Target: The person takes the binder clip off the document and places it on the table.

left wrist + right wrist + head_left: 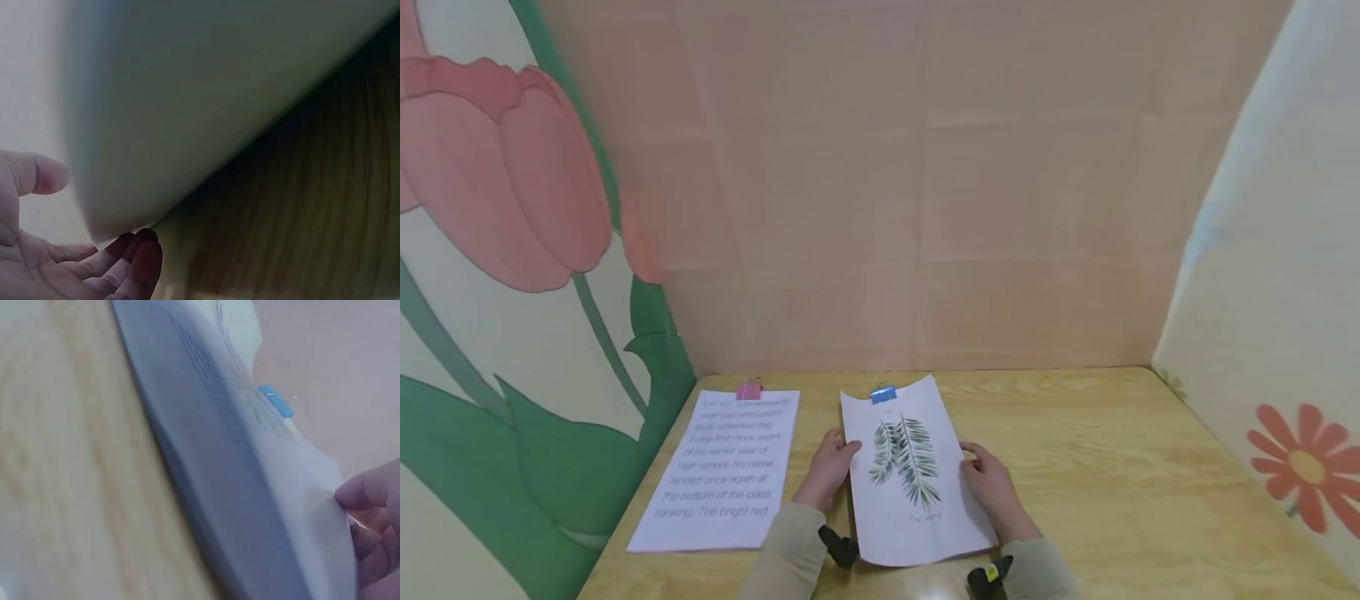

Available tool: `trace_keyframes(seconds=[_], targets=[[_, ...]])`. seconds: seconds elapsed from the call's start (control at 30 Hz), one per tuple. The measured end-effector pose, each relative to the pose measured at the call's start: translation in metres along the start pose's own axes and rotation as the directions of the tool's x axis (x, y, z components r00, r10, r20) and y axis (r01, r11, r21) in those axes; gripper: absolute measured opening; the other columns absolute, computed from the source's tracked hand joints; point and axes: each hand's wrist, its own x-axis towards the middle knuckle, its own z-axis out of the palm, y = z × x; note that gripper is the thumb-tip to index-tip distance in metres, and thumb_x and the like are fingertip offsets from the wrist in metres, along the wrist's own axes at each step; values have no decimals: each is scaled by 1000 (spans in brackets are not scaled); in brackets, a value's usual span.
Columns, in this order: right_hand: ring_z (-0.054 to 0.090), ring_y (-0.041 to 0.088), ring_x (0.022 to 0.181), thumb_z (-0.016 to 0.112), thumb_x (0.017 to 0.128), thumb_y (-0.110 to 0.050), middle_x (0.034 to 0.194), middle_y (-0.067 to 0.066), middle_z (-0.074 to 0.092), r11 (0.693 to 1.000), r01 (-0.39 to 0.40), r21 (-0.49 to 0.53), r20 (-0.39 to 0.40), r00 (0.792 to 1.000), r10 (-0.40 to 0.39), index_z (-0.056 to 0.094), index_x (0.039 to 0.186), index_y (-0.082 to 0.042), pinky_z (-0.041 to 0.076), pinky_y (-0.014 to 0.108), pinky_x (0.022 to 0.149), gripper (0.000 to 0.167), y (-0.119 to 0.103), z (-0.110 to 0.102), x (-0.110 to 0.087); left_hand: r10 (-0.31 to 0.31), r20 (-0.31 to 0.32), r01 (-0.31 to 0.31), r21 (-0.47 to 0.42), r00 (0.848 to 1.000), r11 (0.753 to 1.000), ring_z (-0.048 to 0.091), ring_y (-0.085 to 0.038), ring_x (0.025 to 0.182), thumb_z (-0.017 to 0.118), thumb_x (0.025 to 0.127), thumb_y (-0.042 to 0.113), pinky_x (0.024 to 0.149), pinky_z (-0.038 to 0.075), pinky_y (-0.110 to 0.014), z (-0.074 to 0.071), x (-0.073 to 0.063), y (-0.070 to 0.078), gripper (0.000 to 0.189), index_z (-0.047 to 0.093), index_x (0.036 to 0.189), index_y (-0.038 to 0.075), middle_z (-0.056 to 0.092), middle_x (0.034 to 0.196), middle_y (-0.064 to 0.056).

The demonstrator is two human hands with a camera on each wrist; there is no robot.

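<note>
A stack of white paper sheets (887, 525), its top page printed with green palm leaves, bows upward at its sides in the head view. A blue binder clip (883, 395) holds its far edge and also shows in the right wrist view. At the stack's left edge, my left hand (825, 468) holds it with the thumb on top; in the left wrist view the fingers (140, 262) reach under its corner. My right hand (996, 492) pinches the right edge, where the right wrist view shows the thumb (365, 487) on the top page.
Left of the stack, a second set of pages (715, 475) with large printed text lies flat under a pink binder clip (748, 391). Both lie on a wood-grain table (1120, 500). A pinkish wall (925, 183) rises behind, with flower-painted walls at both sides.
</note>
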Motion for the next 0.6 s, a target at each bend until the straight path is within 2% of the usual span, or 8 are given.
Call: trace_keyframes(seconds=[0.1, 0.23, 0.33, 0.43, 0.6], targets=[[61, 32, 99, 52, 102, -8, 117, 22, 64, 1000, 1, 22, -16, 1000, -1, 57, 142, -2, 50, 46, 83, 41, 1, -3, -3, 56, -19, -55, 52, 998, 997, 57, -40, 118, 58, 104, 16, 102, 45, -55, 4, 7, -2, 53, 42, 147, -10, 58, 129, -29], [61, 30, 92, 54, 100, -9, 108, 20, 66, 1000, 22, 3, -39, 999, -22, 61, 136, 0, 50, 42, 78, 38, 3, -4, -4, 73, -65, -67, 89, 995, 994, 58, -40, 117, 55, 104, 16, 102, 46, -55, 6, 15, -2, 50, 45, 144, -12, 59, 128, -30], [60, 27, 86, 55, 101, -11, 100, 16, 66, 998, 54, -22, -66, 996, -56, 65, 126, 2, 49, 38, 71, 30, 6, -5, -2, 73, -87, -65, 95, 994, 993, 59, -41, 117, 53, 104, 17, 102, 47, -54, 7, 19, -2, 49, 47, 143, -12, 59, 129, -30], [59, 26, 82, 56, 102, -12, 96, 14, 66, 997, 70, -33, -90, 993, -73, 67, 116, 2, 47, 34, 67, 23, 7, -7, -1, 100, -91, -88, 127, 991, 988, 61, -40, 114, 54, 103, 15, 99, 48, -54, 8, 23, -1, 44, 53, 137, -13, 62, 125, -29], [58, 25, 83, 57, 102, -9, 96, 13, 64, 998, 46, -45, -92, 995, -50, 67, 111, 3, 48, 36, 70, 18, 8, -10, 0, 154, -74, -138, 184, 985, 973, 60, -30, 91, 54, 101, 9, 82, 51, -45, 8, 28, -3, 23, 63, 111, -9, 64, 99, -18]])
